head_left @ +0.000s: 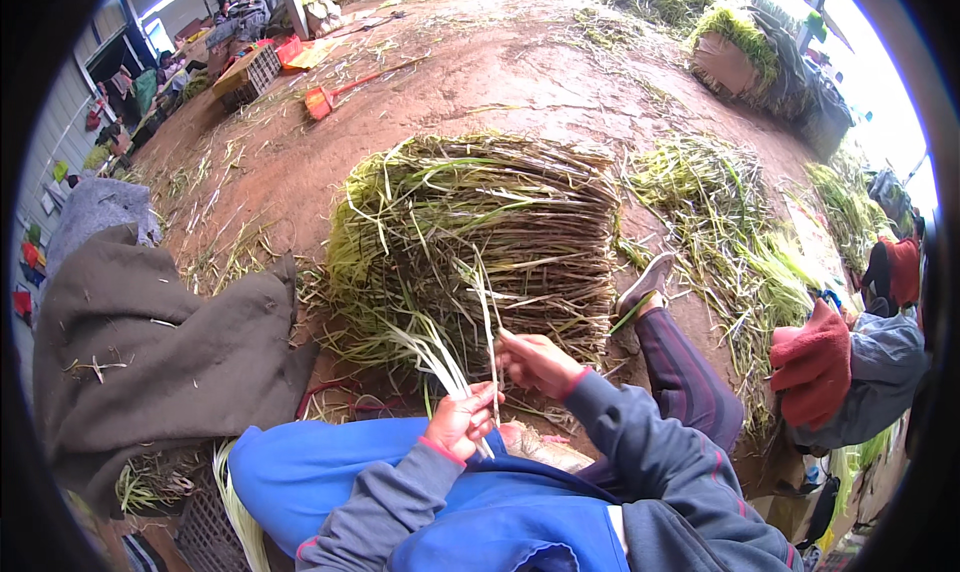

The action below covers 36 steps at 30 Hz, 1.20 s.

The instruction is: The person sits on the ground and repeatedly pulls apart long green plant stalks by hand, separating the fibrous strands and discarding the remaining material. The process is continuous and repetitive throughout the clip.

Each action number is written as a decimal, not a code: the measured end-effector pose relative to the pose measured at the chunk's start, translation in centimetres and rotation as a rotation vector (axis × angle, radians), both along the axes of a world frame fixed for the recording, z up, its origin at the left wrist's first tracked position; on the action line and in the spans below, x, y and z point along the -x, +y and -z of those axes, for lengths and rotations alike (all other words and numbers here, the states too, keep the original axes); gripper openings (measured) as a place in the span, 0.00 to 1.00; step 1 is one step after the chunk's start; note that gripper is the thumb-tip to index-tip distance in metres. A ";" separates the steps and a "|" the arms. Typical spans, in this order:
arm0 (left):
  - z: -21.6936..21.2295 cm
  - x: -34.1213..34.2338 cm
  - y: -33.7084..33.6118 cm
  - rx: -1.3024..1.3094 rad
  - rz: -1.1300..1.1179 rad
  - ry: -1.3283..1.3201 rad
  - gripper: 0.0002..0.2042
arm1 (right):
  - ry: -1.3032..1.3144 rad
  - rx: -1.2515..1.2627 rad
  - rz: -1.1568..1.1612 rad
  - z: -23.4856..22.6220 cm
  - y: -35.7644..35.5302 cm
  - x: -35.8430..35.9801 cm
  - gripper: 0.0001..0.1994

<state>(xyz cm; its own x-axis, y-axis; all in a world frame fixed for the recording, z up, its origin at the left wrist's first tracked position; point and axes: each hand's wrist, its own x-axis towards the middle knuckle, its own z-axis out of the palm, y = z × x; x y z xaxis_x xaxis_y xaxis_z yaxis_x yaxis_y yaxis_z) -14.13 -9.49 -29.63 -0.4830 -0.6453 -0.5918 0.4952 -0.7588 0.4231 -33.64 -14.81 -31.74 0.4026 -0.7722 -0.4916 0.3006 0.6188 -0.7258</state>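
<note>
My left hand (460, 419) is closed around the pale lower end of a green leafy stalk (435, 352), held over my blue apron (400, 492). Just right of it, my right hand (535, 362) pinches a thin strip (487, 317) of the same stalk, which rises upward. Right in front of both hands lies a large flat pile of cut stalks (490, 237) on the dirt floor, leaf ends to the left.
A brown-grey cloth (150, 352) lies to the left. Loose green trimmings (730, 232) cover the ground on the right, where a person in red gloves (815, 367) sits. My shoe (645, 287) rests by the pile. A red dustpan (320, 102) and crates (250, 72) lie far back.
</note>
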 end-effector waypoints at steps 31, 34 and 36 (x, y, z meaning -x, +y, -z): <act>-2.1 -0.7 1.8 0.009 -0.013 -0.179 0.06 | 0.042 -0.012 0.074 -2.7 5.1 -3.2 0.08; -2.2 -0.5 1.8 -0.004 -0.070 -0.271 0.06 | 0.034 -0.057 0.141 -2.2 5.0 -3.3 0.06; -2.1 -0.5 1.7 -0.005 -0.109 -0.284 0.07 | -0.050 -0.125 0.210 -2.5 5.4 -2.7 0.05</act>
